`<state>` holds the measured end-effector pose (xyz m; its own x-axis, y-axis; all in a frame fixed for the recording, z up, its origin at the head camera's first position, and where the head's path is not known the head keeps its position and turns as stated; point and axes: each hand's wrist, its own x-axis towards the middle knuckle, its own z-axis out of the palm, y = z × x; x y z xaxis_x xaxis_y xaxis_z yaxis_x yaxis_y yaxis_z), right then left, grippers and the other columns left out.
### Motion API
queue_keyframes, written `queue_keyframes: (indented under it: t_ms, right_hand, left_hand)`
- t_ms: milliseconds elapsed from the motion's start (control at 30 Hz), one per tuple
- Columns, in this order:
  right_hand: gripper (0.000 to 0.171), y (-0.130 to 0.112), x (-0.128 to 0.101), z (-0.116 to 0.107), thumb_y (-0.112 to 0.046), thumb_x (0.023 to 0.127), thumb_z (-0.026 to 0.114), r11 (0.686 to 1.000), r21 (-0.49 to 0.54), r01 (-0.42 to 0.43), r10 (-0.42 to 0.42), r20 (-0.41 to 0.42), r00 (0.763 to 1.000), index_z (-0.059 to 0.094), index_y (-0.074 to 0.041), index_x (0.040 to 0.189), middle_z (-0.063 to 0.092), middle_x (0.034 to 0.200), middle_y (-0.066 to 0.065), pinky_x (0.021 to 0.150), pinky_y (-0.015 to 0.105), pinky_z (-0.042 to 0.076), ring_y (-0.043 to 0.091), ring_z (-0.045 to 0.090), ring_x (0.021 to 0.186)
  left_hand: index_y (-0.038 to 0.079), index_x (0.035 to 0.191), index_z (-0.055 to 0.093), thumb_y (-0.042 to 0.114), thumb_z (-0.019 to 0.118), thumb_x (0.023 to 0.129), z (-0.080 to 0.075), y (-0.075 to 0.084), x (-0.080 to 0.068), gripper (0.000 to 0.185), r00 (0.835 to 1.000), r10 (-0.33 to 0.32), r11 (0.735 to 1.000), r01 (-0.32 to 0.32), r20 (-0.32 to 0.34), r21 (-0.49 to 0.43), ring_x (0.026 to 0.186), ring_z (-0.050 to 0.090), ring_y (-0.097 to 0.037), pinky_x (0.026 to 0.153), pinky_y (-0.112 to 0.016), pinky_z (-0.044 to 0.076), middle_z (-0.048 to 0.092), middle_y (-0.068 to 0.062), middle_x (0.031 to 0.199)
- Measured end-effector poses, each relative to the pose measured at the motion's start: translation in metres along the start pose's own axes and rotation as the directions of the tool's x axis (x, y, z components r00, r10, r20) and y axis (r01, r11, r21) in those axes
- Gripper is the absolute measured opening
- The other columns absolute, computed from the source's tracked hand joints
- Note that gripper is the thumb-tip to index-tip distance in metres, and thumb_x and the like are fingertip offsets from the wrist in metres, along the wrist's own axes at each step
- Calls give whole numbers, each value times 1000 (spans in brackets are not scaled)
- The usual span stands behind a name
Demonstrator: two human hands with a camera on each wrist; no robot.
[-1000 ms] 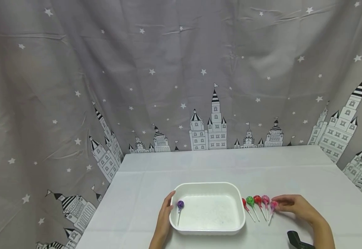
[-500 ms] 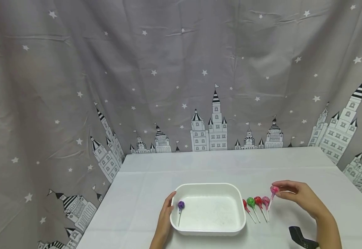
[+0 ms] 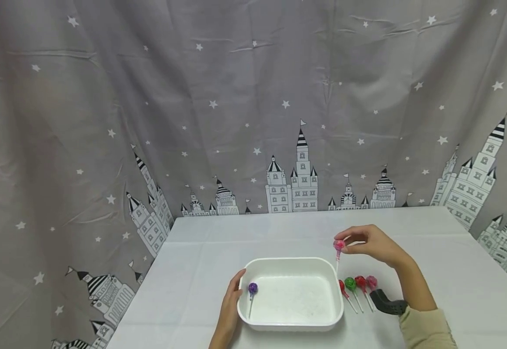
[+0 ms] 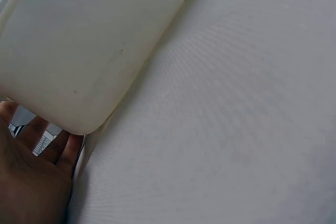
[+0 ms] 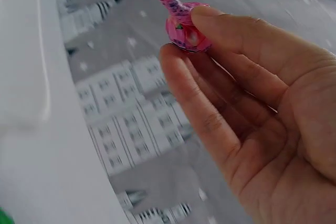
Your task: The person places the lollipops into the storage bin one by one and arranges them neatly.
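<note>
A white rectangular tray [image 3: 336, 310] sits on the white table, with a purple lollipop [image 3: 252, 289] lying inside at its left end. My left hand [image 3: 231, 303] rests flat against the tray's left wall [image 4: 79, 66], fingers straight. My right hand [image 3: 369, 242] pinches a pink lollipop [image 3: 339, 245] by its wrapped head [image 5: 185, 29], stick hanging down, in the air above the tray's far right corner. On the table just right of the tray lie a red lollipop [image 3: 342, 287], a green one [image 3: 350, 283], another red one [image 3: 360, 281] and a pink one [image 3: 371, 282].
The table [image 3: 454, 271] is covered with a white cloth. A grey curtain [image 3: 236, 121] printed with stars and castles hangs behind and beside it. A black strap [image 3: 386, 305] of the wrist camera shows under my right forearm.
My right hand lifted the pink lollipop off the table at the row's right end and carried it up and left to the tray's far right corner. The left hand stayed put.
</note>
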<state>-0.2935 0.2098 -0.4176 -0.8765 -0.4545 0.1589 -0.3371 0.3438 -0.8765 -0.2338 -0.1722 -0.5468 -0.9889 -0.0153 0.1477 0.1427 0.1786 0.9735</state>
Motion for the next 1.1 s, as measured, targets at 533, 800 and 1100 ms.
queue_keyframes:
  t_ms: [533,800,1100]
  right_hand:
    - [29,-14,74,86,-3,79,69,985,165,58,-91,197,976,65,3,107,67,100,15,77,31,54,28,63,92]
    - [29,-9,93,124,-8,78,72,976,220,12,-66,244,968,68,-2,105,69,96,8,78,30,53,20,64,89]
    - [27,3,101,163,-3,76,72,969,246,-25,-51,298,953,68,0,103,69,93,8,75,28,54,16,64,83]
  left_hand:
    - [13,138,40,1,29,91,2,0,1,50,1000,11,1000,-10,5,-12,137,16,-30,111,-45,9,26,-15,148]
    - [13,138,40,2,29,90,-1,1,1,51,1000,15,1000,-15,-7,2,137,17,-31,110,-46,10,27,-15,148]
    - [10,140,36,0,29,90,-2,1,-1,51,999,25,999,-25,20,-23,137,13,-33,110,-48,8,22,-18,149]
